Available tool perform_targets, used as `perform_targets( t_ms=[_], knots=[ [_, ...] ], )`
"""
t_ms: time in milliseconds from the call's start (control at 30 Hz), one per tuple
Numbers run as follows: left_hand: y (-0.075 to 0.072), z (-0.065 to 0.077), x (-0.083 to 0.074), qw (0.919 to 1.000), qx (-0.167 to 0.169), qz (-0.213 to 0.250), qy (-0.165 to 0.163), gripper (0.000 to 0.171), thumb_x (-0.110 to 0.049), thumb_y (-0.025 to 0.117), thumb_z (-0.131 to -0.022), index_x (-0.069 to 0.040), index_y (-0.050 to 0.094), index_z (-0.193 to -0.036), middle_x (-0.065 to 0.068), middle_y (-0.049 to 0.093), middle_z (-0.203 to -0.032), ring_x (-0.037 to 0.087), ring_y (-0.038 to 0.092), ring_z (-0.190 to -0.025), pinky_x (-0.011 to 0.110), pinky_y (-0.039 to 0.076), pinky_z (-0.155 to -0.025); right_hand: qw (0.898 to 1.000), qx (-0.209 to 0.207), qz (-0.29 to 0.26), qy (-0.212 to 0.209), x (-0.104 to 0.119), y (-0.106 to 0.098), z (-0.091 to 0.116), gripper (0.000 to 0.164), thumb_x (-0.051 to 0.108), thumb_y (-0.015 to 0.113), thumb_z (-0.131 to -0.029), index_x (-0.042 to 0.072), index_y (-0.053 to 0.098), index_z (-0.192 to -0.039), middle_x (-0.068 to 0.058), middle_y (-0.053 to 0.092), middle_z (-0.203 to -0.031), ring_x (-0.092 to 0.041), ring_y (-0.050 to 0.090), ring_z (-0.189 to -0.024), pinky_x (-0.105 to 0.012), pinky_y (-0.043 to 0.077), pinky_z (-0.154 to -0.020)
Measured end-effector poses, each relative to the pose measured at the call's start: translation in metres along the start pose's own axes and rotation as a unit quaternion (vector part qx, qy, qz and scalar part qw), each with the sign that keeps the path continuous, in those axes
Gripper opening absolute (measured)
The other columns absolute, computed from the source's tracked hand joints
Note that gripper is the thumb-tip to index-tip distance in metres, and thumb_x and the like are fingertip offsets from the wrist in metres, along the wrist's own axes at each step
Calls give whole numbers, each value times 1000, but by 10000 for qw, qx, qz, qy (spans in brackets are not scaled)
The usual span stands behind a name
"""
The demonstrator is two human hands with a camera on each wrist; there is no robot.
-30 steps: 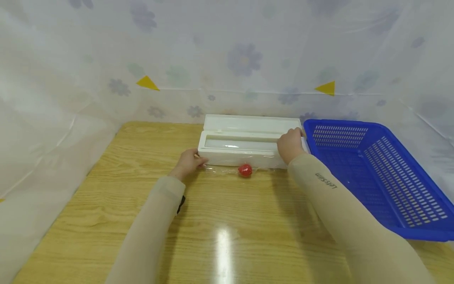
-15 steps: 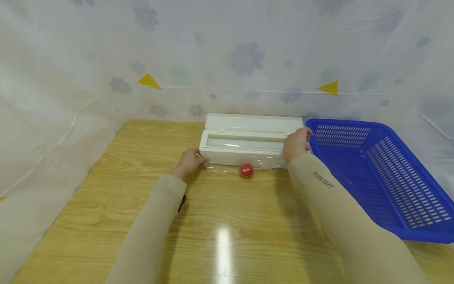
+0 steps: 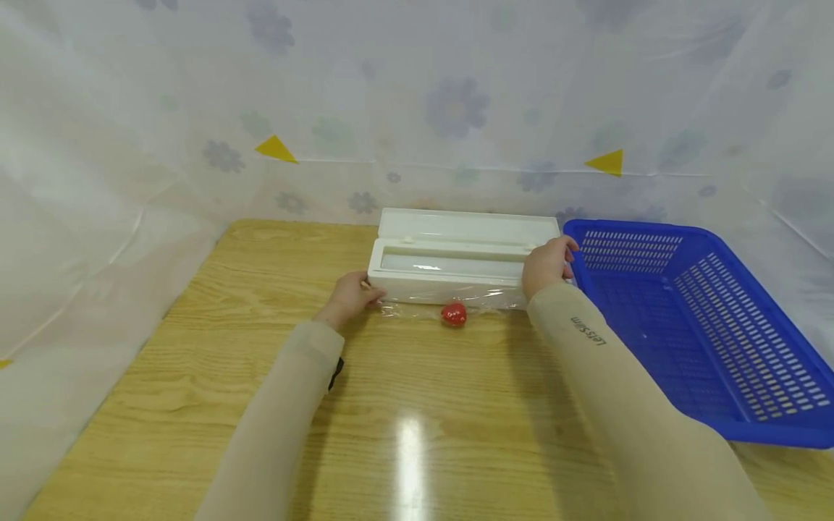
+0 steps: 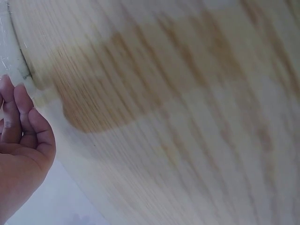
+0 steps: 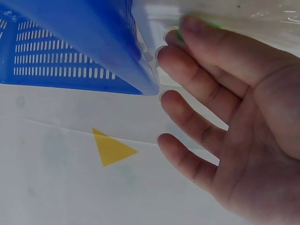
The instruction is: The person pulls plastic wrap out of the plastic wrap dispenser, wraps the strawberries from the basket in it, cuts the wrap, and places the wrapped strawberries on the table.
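A pale sheet (image 3: 391, 87) printed with faded flowers hangs behind and around a wood-grain table (image 3: 228, 347). At its far side the left hand (image 3: 350, 295) is at the near left corner of a white box (image 3: 417, 287), fingers bent; I cannot tell whether they pinch the clear film (image 3: 400, 312) there or only press the corner. The right hand (image 3: 546, 265), at the box's other end, has thumb and forefinger together on a small green piece (image 5: 213, 23), its other fingers loosely bent.

The box stands between them, its lid (image 3: 465, 226) swung up at the back. Film runs down its front to the table, where a small red object (image 3: 454, 314) lies just before the front wall; whether the film covers it I cannot make out. A blue basket (image 3: 730, 318) stands to the right, just beside the right hand.

The step looks like managing the film at the box. To do it well, I would anchor the left corner firmly, keep the film flat and evenly taut, and move the right hand level along the box, without dragging the red object or knocking the basket.

Counted: one box, one lid, one red object, one green piece, one basket, two whole yellow triangles (image 3: 276, 149) on the sheet, plus a yellow scrap (image 3: 5, 363) at the left edge
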State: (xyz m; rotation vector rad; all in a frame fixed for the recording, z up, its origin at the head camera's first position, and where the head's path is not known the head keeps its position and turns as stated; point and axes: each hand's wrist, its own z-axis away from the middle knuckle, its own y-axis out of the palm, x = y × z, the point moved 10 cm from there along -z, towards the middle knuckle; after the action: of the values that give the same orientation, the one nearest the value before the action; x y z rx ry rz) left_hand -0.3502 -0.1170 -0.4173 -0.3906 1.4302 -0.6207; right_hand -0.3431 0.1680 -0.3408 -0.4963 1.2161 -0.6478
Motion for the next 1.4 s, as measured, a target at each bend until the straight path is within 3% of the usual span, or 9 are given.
perform_targets(
  t_ms=[267,500,667,833,967,1067,1167,1267,1400],
  knots=[
    [-1,3,-3,10000,5,36,-17,21,-13,62,-88,6,55,-92,27,70,-94,22,67,-73,23,51,-64,9962,150,861,7,9,5,2,22,1,58,-85,-1,66,-65,-12,69,-72,-30,60,-87,-46,48,-85],
    [-3,6,-1,9999,-25,131,-78,25,-12,61,-88,9,58,-102,21,69,-91,16,65,-72,21,50,-63,9946,187,1013,128,6,13,0,17,0,65,-81,-2,66,-63,-11,69,-75,-29,56,-80,-45,48,-86],
    [-8,11,1,9999,-50,113,-83,27,-10,60,-89,10,59,-107,22,68,-94,16,63,-73,22,50,-65,9973,-40,705,176,5,13,0,15,-5,71,-73,-6,61,-62,-14,68,-74,-28,59,-87,-43,49,-85],
    [-12,19,2,9999,-90,109,-93,28,-10,59,-90,10,58,-109,24,68,-97,20,66,-79,26,54,-71,9994,-70,338,104,7,3,8,19,0,52,-88,-8,60,-74,-17,69,-83,-33,59,-87,-48,49,-85],
    [-16,26,3,9998,-163,-82,-117,30,-11,58,-90,11,57,-111,26,69,-99,23,67,-80,28,54,-71,9979,-379,-526,-75,13,-26,17,28,5,39,-95,-7,64,-93,-20,68,-91,-35,57,-87,-50,49,-82],
    [-17,30,2,9995,-189,-236,-100,33,-12,57,-90,10,57,-114,26,69,-102,27,66,-85,32,55,-75,9799,-769,-1764,-534,25,-54,25,27,3,41,-94,-4,66,-101,-19,67,-91,-31,56,-79,-45,51,-73],
    [-16,34,-1,9991,-96,-416,-55,40,-15,57,-91,9,54,-122,26,66,-111,32,64,-96,40,54,-84,9427,-984,-2983,-1125,43,-74,35,25,4,42,-94,0,66,-96,-16,68,-88,-25,57,-73,-42,51,-65],
    [-13,37,-4,9969,-9,-780,-89,50,-22,57,-91,7,48,-130,26,60,-124,36,58,-110,46,49,-95,9168,-974,-3567,-1510,60,-76,43,24,4,44,-92,1,66,-101,-15,70,-98,-26,63,-83,-44,54,-71],
    [-10,43,-6,9895,-25,-1415,-288,53,-30,55,-91,7,48,-128,26,58,-128,37,55,-113,48,46,-98,9041,-766,-3884,-1608,77,-57,48,29,5,47,-92,3,64,-115,-15,68,-117,-31,61,-106,-48,51,-91]
  ],
)
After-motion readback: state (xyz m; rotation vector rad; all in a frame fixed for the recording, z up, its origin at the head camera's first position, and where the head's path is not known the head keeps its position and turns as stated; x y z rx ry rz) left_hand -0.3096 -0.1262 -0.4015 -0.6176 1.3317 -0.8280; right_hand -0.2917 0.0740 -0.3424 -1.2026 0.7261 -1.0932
